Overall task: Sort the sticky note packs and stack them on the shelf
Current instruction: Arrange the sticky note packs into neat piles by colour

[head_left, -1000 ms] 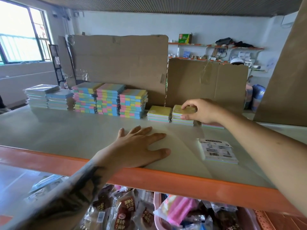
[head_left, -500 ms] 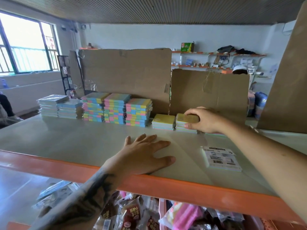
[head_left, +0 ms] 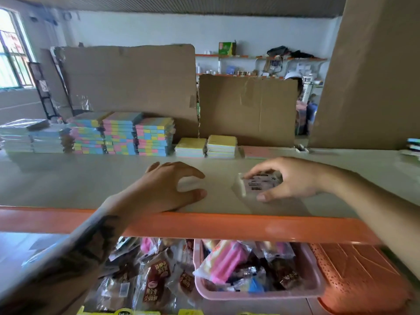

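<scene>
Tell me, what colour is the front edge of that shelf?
Orange, seen clearly in the head view: the shelf's front edge runs across below both hands.

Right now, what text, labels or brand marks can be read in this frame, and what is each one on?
"小面包": brown snack packet below the shelf; the line above it is too blurred to read.
Label on the pack under the right hand: dark print, unreadable.
Green box on the far wall shelf: print too small.
Other brown packets in the pink basket: characters blurred.

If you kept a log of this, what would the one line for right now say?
step: picking up pack | right hand: grips label-side-up pack near shelf front | left hand: rests on shelf, holds nothing | yellow stacks: at back
</scene>
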### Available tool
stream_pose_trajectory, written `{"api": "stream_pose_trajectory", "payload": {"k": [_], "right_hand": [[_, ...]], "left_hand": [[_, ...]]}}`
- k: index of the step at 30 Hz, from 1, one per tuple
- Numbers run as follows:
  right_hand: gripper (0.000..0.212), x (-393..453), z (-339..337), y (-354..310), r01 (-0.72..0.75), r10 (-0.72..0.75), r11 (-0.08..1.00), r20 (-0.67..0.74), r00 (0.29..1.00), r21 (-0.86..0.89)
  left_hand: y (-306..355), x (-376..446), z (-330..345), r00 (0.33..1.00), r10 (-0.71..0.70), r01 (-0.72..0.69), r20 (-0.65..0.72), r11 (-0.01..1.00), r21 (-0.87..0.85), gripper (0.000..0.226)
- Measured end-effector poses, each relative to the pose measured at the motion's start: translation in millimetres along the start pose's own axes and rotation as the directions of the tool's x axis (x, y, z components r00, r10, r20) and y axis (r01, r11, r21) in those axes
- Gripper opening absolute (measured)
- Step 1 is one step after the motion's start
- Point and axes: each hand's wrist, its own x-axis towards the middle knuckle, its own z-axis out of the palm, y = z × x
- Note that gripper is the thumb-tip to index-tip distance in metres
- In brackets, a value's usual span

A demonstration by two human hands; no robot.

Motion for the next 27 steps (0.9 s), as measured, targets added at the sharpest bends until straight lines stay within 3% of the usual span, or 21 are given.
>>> {"api": "stream_pose_trajectory", "payload": {"k": [3, 6, 10, 12, 14, 18, 20, 23, 27], "right_hand": [[0.034, 1, 4, -4, 0.021, -0.017, 0.999, -0.114, 0.993, 0.034], [0.017, 1, 2, -15, 0.108, -0.067, 0.957, -0.157, 0.985, 0.268], [0.028, 2, 3, -36, 0.148, -0.062, 0.841, -0.179, 0.982, 0.520], [0.035, 3, 6, -42, 0.138, -0.035, 0.770, -0.175, 0.984, 0.623], [0.049, 2, 6, -44, 0.107, -0.030, 0.771, -0.133, 0.991, 0.628], [0.018, 4, 0, -47, 0.118, -0.060, 0.878, -0.138, 0.989, 0.463], [0.027, 9, 1, -51, 0.105, -0.023, 0.885, -0.183, 0.983, 0.454], [0.039, 19, 13, -56, 0.103, 0.054, 0.852, -0.283, 0.958, 0.514], [0.039, 33, 31, -63, 0.098, 0.229, 0.624, -0.302, 0.925, 0.775]], "left_hand": [[10, 0, 0, 0.999, -0.011, 0.005, -0.053, 0.994, -0.106, 0.045], [21, 4, 3, 0.995, 0.018, -0.041, -0.098, 0.971, -0.236, 0.047], [37, 11, 8, 0.980, 0.069, -0.122, -0.187, 0.949, -0.291, 0.020], [40, 14, 9, 0.978, 0.070, -0.134, -0.196, 0.932, -0.338, 0.019], [37, 16, 9, 0.986, 0.071, -0.129, -0.150, 0.894, -0.428, 0.021], [33, 15, 10, 0.989, 0.067, -0.130, -0.130, 0.807, -0.575, 0.015], [35, 16, 11, 0.982, -0.012, -0.112, -0.189, 0.767, -0.631, 0.009], [37, 14, 12, 0.953, -0.177, -0.021, -0.245, 0.771, -0.637, 0.027], [35, 4, 11, 0.928, -0.244, 0.062, -0.282, 0.847, -0.528, 0.062]]}}
